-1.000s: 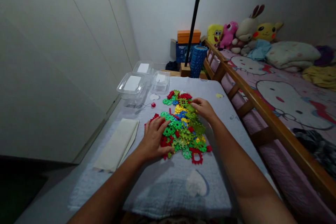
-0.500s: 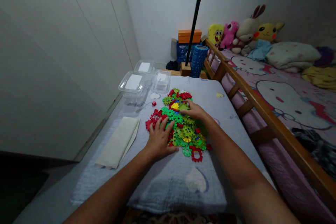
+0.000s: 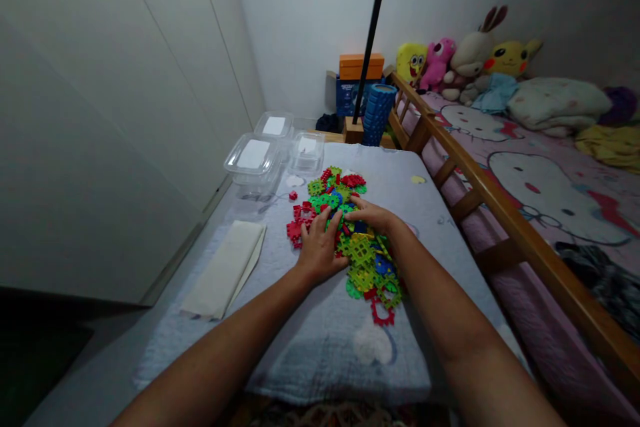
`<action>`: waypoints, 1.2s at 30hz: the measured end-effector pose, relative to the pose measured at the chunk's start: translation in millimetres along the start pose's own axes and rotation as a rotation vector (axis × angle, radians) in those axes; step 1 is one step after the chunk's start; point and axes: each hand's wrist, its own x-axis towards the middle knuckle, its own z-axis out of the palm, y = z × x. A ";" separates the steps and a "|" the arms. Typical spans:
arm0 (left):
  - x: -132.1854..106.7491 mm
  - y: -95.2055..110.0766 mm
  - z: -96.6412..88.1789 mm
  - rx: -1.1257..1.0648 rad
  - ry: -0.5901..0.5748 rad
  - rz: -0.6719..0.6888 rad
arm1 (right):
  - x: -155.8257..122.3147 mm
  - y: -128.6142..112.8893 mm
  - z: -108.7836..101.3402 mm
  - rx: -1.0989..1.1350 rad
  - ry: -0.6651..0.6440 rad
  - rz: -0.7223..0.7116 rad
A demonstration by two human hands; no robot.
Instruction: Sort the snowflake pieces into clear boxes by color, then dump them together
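A heap of flat plastic building pieces [image 3: 361,260], green, red, yellow and blue, lies on a pale blue quilt [image 3: 320,340]. My left hand [image 3: 320,248] rests flat on the heap's left side, fingers stretched out over red and green pieces. My right hand [image 3: 373,215] lies on the heap's middle, fingers pointing left and almost meeting the left hand. A single small red piece [image 3: 293,195] sits apart at the upper left.
Three clear lidded plastic boxes [image 3: 254,160] stand at the quilt's far left. A folded cream cloth [image 3: 223,269] lies to the left. A wooden bed rail [image 3: 480,180] runs along the right, with plush toys [image 3: 453,57] behind. A black pole [image 3: 371,33] rises at the back.
Both hands have slid toward each other over the heap, the left moving right and up, the right moving left. The pieces are pushed into a tighter pile.
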 end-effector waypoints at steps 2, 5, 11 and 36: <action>11.3 4.5 4.8 -0.050 0.019 -0.015 | -4.5 -0.6 -3.2 0.059 0.013 -0.002; 28.8 12.0 12.6 -0.140 0.049 -0.020 | -9.9 -1.3 -10.7 0.121 0.030 -0.014; 43.6 22.4 16.0 -0.162 0.068 -0.052 | -16.2 -5.8 -13.3 0.004 0.156 -0.088; -1.3 -57.0 -34.4 0.072 -0.164 -0.108 | -151.6 48.0 -14.8 -1.050 0.288 -0.134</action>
